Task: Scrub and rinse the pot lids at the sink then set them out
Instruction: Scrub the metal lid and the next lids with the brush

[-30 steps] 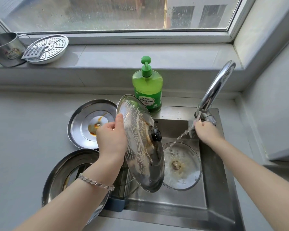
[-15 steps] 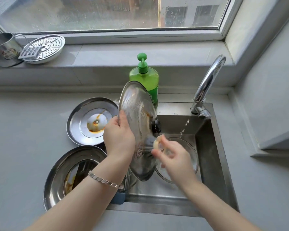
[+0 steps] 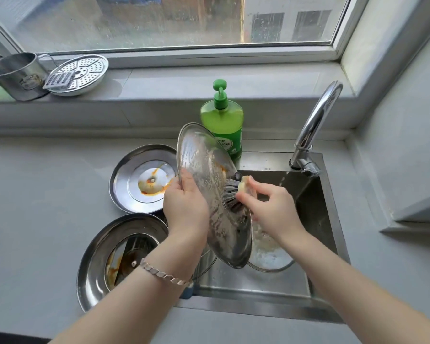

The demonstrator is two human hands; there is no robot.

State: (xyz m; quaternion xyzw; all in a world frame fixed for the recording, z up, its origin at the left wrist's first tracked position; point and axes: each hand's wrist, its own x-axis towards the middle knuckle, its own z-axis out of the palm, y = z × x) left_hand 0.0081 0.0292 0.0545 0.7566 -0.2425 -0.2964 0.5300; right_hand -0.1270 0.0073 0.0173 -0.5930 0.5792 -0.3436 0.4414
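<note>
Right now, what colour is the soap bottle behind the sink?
Green, with a darker green pump top: the soap bottle, clearest in the head view.

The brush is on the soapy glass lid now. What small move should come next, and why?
Probably sweep the brush in the right hand across the glass lid, toward the orange residue near its knob. The left hand holds the lid tilted over the sink, suds cover it, and the bristles already touch the glass.

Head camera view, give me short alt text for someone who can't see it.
Over a steel sink, the left hand holds a soapy glass lid on edge while the right hand presses a brush against it. Two stained steel lids lie on the counter alongside.
</note>
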